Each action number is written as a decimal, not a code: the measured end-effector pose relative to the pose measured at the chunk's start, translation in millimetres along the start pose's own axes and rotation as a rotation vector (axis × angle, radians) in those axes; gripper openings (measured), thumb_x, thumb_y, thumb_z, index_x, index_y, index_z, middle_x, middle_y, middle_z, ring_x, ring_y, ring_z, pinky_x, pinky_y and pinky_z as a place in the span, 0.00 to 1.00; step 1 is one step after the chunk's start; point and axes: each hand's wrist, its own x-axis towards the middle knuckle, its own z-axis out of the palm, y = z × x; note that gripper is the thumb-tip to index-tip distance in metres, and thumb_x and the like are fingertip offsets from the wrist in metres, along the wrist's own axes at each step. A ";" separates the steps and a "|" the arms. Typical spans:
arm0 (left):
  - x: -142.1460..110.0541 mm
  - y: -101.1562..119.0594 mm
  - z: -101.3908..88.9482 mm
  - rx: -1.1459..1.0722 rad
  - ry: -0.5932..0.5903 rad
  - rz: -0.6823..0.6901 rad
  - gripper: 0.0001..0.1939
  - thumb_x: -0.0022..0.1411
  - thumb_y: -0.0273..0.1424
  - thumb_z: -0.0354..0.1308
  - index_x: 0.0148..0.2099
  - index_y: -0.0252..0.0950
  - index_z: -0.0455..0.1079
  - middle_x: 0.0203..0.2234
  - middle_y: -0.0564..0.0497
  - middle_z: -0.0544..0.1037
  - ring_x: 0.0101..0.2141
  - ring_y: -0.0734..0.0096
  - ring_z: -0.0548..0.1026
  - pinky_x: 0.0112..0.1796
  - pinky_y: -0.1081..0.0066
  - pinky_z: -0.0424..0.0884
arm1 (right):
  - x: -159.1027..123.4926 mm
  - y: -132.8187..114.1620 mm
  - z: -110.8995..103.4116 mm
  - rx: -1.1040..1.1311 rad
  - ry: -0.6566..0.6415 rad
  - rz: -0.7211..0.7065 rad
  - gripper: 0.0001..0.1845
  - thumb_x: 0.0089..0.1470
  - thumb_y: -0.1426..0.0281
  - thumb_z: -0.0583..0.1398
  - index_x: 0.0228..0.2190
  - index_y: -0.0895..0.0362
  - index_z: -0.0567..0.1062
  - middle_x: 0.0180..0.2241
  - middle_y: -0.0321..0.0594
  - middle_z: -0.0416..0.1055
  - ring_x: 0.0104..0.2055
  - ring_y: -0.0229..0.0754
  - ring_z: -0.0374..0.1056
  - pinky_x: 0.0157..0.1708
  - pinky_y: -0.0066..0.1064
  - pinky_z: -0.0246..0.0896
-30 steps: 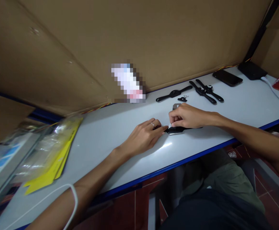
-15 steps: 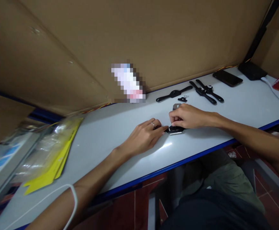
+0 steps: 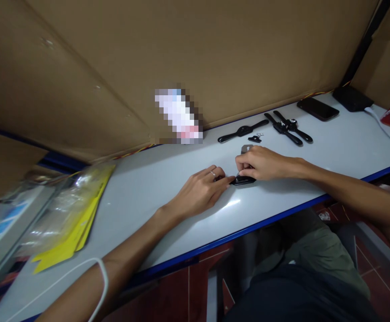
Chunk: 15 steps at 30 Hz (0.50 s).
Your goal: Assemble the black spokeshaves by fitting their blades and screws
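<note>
My left hand (image 3: 205, 187), with a ring on one finger, is closed on the handle end of a black spokeshave (image 3: 244, 180) near the front of the table. My right hand (image 3: 258, 162) is over the body of that tool, thumb and fingers pinched together; whatever they grip is hidden. A grey slotted metal plate (image 3: 247, 148) shows just behind the right fingers; I cannot tell whether they touch it. Beyond it lie a small black clamp-like part (image 3: 255, 139) with a shiny bit beside it, and another black spokeshave (image 3: 243, 131).
Two more spokeshaves (image 3: 283, 128) lie crosswise at the back right, near a phone (image 3: 318, 109) and a black box (image 3: 352, 98) with a white cable. Yellow sheets and clear plastic bags (image 3: 70, 214) cover the left end. A cardboard wall (image 3: 215, 53) closes the back.
The spokeshave under my hands has tilted slightly, and the bright lower edge seen before is hidden now. Both hands have stayed almost in place.
</note>
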 end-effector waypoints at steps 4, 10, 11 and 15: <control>-0.2 -0.9 0.7 0.015 -0.004 -0.007 0.15 0.77 0.31 0.47 0.55 0.35 0.74 0.37 0.46 0.74 0.36 0.66 0.72 0.33 0.67 0.73 | 0.7 0.2 -0.2 0.058 -0.013 -0.019 0.07 0.58 0.76 0.61 0.28 0.58 0.73 0.23 0.32 0.66 0.29 0.36 0.57 0.36 0.31 0.45; 0.2 -1.1 0.9 0.018 0.000 -0.003 0.15 0.76 0.30 0.47 0.55 0.35 0.74 0.37 0.46 0.74 0.36 0.65 0.72 0.33 0.68 0.73 | 0.7 1.7 1.2 0.063 0.001 -0.036 0.06 0.58 0.76 0.62 0.28 0.58 0.73 0.24 0.32 0.67 0.29 0.36 0.57 0.37 0.32 0.45; 0.0 -1.1 1.0 0.014 -0.001 -0.003 0.15 0.76 0.30 0.47 0.55 0.35 0.74 0.37 0.46 0.74 0.36 0.65 0.72 0.33 0.68 0.73 | 0.7 1.4 1.1 0.064 -0.003 -0.034 0.06 0.58 0.76 0.62 0.28 0.58 0.74 0.24 0.32 0.67 0.30 0.36 0.57 0.38 0.32 0.46; -1.1 -1.3 1.9 0.008 -0.005 -0.007 0.15 0.76 0.30 0.48 0.55 0.34 0.74 0.37 0.46 0.74 0.37 0.64 0.72 0.34 0.66 0.73 | 0.5 -1.4 -0.3 0.091 -0.016 -0.002 0.03 0.58 0.77 0.62 0.32 0.59 0.76 0.22 0.31 0.66 0.29 0.36 0.57 0.38 0.33 0.46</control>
